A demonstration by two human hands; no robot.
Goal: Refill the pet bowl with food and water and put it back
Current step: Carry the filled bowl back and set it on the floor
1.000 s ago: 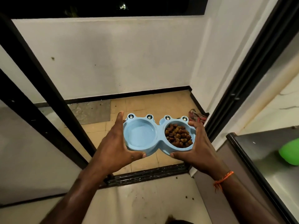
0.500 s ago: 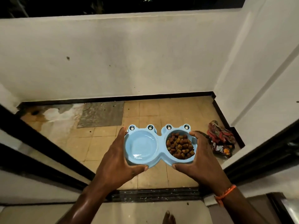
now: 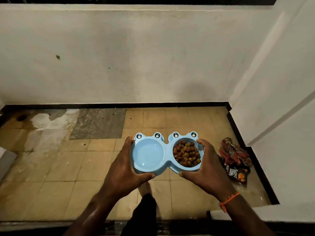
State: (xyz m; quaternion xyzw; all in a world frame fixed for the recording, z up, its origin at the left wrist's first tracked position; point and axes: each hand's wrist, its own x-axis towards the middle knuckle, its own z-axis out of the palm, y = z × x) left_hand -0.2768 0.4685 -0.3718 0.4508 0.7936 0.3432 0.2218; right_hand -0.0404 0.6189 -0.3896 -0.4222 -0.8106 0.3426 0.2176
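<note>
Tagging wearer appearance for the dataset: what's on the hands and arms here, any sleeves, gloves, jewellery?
Both forearms are bare, with no sleeves in view and no gloves. The right hand has a thin orange thread band tied at the wrist. The left hand and wrist carry nothing. No rings or watch visible.

The viewpoint is now past the black door frame seen earlier, over the tiled balcony floor. The blue double pet bowl sits lower against the floor. A leg has entered below it.

The head camera looks steeply down, close over the tiled floor.
</note>
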